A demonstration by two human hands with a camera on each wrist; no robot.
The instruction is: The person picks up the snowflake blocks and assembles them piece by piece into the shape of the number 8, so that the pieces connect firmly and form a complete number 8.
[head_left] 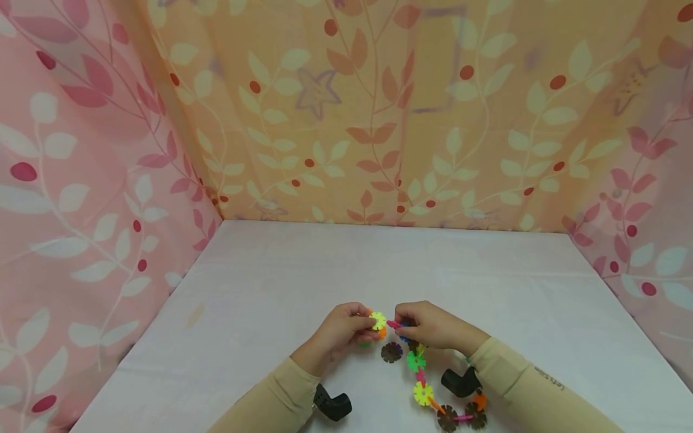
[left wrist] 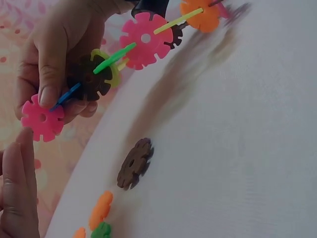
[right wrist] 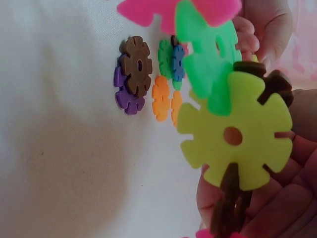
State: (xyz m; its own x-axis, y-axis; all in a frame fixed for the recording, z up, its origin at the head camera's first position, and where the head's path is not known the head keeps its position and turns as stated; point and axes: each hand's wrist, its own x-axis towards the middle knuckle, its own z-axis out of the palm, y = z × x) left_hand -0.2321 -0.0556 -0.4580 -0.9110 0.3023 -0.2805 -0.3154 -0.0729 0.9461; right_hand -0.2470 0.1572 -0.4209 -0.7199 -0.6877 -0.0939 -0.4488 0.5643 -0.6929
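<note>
In the head view, my left hand pinches a yellow notched building disc between thumb and fingers. My right hand grips a chain of interlocked notched discs near its end. The pink end disc sits at my right thumb tip, with left fingers close beside it in the left wrist view. Blue, brown and green discs follow along the chain. A larger yellow chain disc hangs before my right palm in the right wrist view. My right fingers partly cover the held end.
A loose brown disc lies over a purple disc on the white tabletop. Orange discs and green and blue ones lie close by. Black wrist-camera mounts show beneath both forearms. Patterned cloth surrounds the table.
</note>
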